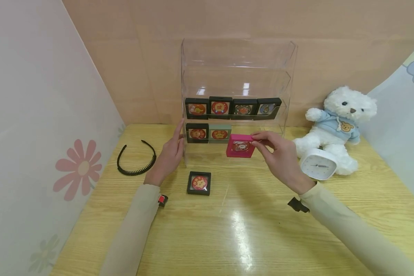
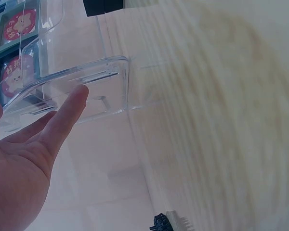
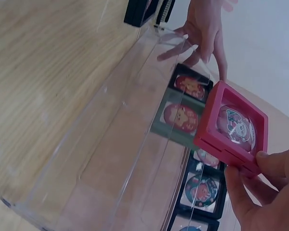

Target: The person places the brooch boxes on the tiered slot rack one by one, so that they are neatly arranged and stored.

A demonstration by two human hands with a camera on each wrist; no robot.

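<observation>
My right hand [image 1: 281,159] pinches a pink square frame [image 1: 240,146] by its upper right corner, in front of the lower tier of a clear acrylic rack [image 1: 239,82]. A round red badge with a white figure shows inside the frame. The left hand [image 1: 169,155] rests its straight fingers against the rack's left side; the left wrist view shows them along the clear panel [image 2: 106,86]. In the lower tier stand a black frame [image 1: 197,133] and a grey-green frame [image 1: 219,134], side by side. Several black frames [image 1: 220,107] fill the tier above.
One more black frame [image 1: 199,183] lies flat on the wooden table [image 1: 207,230] before the rack. A black toothed headband [image 1: 136,170] lies at the left. On the right sit a white teddy bear [image 1: 341,119] in a blue top and a white clock [image 1: 318,165].
</observation>
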